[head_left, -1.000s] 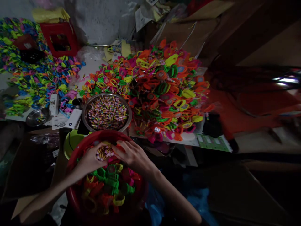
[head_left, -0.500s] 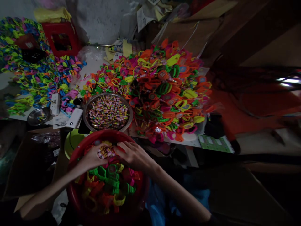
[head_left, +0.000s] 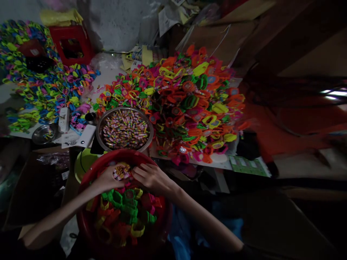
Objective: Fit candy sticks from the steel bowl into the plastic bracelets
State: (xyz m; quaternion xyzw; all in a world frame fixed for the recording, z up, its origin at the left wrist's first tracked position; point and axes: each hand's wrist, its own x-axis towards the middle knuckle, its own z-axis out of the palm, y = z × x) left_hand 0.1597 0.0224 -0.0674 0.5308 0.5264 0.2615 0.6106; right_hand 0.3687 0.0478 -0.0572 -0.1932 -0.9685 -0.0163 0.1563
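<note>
My left hand [head_left: 107, 178] is curled around a bunch of small wrapped candies [head_left: 121, 171], pink and yellow, over the far part of a red plastic tub [head_left: 82, 213]. Against that bunch, my right hand [head_left: 150, 176] has its fingers bent and pinched together; whatever is between them is hidden. A bit of pink plastic shows just below both hands. Inside the tub under them lie toy watches [head_left: 127, 206] in green, orange, yellow and pink. Right behind the tub stands a steel bowl [head_left: 98, 134] full of similar wrapped candies.
A large heap of toy watches [head_left: 195, 104] covers the table behind and right. More colourful pieces [head_left: 43, 90] spread at left, near a red stool [head_left: 89, 47]. A power strip [head_left: 63, 119], white phone-like box [head_left: 86, 136] and small metal dish [head_left: 40, 134] sit left of the bowl.
My right hand's fingers have shifted slightly and curled closer beside the candies. My left hand stays in place with the bunch, which is turned a little.
</note>
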